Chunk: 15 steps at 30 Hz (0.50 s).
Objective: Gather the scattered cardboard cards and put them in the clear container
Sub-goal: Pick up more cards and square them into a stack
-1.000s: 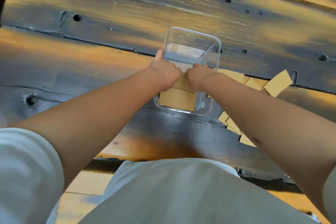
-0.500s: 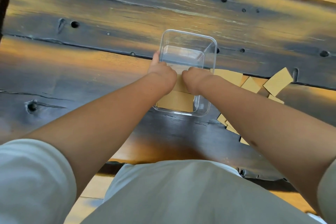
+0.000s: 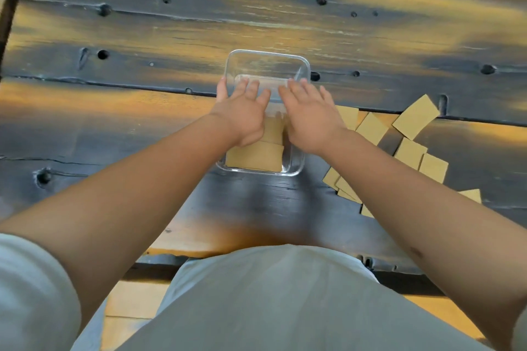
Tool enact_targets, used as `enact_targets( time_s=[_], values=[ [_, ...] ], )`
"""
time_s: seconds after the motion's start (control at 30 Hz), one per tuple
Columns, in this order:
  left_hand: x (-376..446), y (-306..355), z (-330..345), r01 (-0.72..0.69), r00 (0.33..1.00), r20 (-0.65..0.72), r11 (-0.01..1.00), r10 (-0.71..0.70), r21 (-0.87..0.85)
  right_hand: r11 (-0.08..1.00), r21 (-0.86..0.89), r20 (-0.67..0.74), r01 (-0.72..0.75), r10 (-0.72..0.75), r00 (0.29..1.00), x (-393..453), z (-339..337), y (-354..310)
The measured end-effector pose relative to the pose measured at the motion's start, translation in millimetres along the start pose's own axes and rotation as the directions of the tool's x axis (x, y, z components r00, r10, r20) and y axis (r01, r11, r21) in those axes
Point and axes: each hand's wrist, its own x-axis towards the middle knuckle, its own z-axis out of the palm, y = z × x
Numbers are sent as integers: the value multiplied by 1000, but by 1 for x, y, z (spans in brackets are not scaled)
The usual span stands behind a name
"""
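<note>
Placing cards into container, centre frame; both hands over it, more cards loose at right.

Dark wooden tabletop. Clear container at centre, cards in its near end. Left hand and right hand above it, fingers spread, holding nothing. Scattered cards lie right of the container, long axes mixed; right hand nearer, likely reaches next.
</note>
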Motion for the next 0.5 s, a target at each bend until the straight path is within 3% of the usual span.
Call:
enact_targets(
  time_s=[0.1, 0.17, 0.33, 0.43, 0.5],
  values=[
    [-1, 26, -9, -3, 997, -81, 996, -4, -87, 984, 136, -196, -112, 137, 971, -36, 1, 48],
    [1, 52, -14, -34, 993, -119, 988, 15, -153, 948, 223, -213, -228, 276, 937, -65, 9, 88],
    [8, 133, -15, -190, 966, -213, 964, 149, -187, 793, 307, -89, -527, 575, 813, -158, 45, 196],
    [13, 191, -2, -254, 965, -130, 936, 228, -242, 646, 366, 39, -670, 709, 704, -228, 73, 245],
    [14, 213, 15, -241, 970, -40, 927, 239, -287, 601, 383, 103, -701, 727, 679, -262, 93, 257]
  ],
)
